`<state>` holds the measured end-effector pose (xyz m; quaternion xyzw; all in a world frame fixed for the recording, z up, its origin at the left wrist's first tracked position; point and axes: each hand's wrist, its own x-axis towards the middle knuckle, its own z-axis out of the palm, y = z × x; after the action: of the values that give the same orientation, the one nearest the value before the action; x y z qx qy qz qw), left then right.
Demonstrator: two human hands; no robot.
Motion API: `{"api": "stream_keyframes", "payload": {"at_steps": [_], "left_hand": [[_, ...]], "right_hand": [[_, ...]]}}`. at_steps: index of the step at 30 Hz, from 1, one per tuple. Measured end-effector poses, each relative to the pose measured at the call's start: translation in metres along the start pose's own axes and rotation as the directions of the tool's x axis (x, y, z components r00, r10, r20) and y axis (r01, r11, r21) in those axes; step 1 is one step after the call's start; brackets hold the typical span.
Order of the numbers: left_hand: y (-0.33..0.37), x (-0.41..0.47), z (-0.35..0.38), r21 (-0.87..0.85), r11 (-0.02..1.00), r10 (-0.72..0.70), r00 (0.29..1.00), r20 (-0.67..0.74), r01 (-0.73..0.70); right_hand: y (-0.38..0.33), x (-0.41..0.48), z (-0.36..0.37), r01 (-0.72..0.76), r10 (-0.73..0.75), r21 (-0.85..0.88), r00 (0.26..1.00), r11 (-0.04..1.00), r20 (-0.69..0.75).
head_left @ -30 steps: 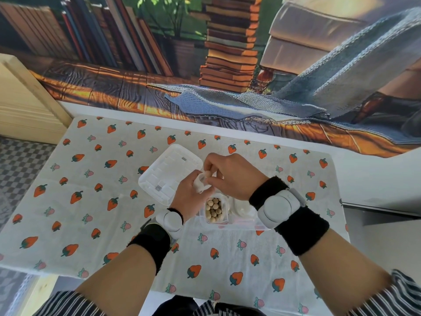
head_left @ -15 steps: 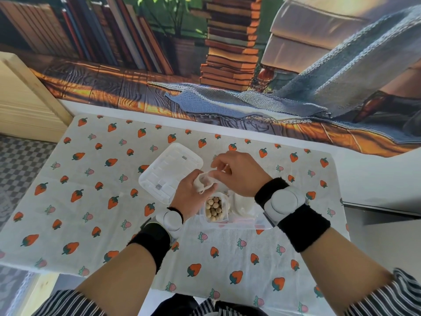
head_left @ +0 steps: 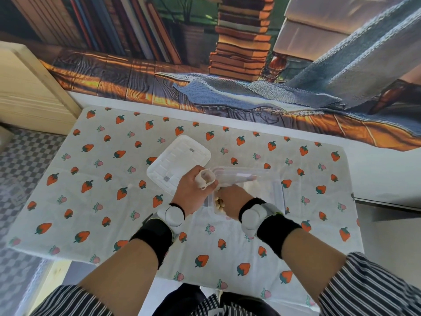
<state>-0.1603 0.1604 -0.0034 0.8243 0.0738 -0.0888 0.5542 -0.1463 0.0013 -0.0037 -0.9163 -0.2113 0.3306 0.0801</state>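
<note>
Hands low over the table (head_left: pixel 355 169), both working at the clear plastic container (head_left: pixel 279 192) that sat near the middle of the strawberry-print cloth (head_left: pixel 91 201). The left hand (head_left: pixel 193 190) gripped a small white cloth pouch (head_left: pixel 205 180), fingers curled round it and its mouth gaping upward, just above the container's near-left corner. The right hand (head_left: pixel 232 199) was down in that same corner, knuckles up, fingers dipped among the pale round beans (head_left: pixel 219 202) heaped there. Those fingertips were hidden, so whether they had pinched any beans could not be told. The two hands were almost touching, pouch just beside the right knuckles. The white lid (head_left: pixel 177 163) lay flat on the cloth, just left of the container and behind the left hand. Black bands with white discs ringed both wrists.
</note>
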Motion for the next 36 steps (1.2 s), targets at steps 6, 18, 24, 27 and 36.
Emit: {"api": "stream_keyframes", "payload": {"at_steps": [6, 18, 24, 27, 36], "left_hand": [[-0.006, -0.003, -0.001, -0.012, 1.000, -0.008, 1.000, 0.016, 0.008], [-0.008, -0.005, -0.005, 0.027, 0.999, 0.019, 1.000, 0.015, -0.019], [-0.003, -0.004, -0.005, 0.022, 1.000, -0.006, 1.000, 0.007, 0.005], [-0.001, -0.004, -0.006, -0.008, 1.000, -0.020, 1.000, 0.018, 0.021], [0.004, -0.006, 0.000, -0.073, 0.997, 0.038, 0.997, 0.068, -0.033]], "right_hand": [[-0.007, 0.010, 0.008, 0.001, -0.001, -0.072, 1.000, 0.997, 0.006], [0.006, -0.009, -0.003, -0.014, 0.022, 0.128, 0.998, 0.992, -0.057], [0.014, -0.029, -0.037, 0.021, 0.065, 0.334, 0.967, 0.942, -0.245], [0.018, -0.035, -0.058, 0.133, 0.041, 0.503, 0.947, 0.854, -0.320], [-0.011, -0.045, -0.106, 0.297, -0.224, 0.434, 0.951, 0.850, -0.213]]}}
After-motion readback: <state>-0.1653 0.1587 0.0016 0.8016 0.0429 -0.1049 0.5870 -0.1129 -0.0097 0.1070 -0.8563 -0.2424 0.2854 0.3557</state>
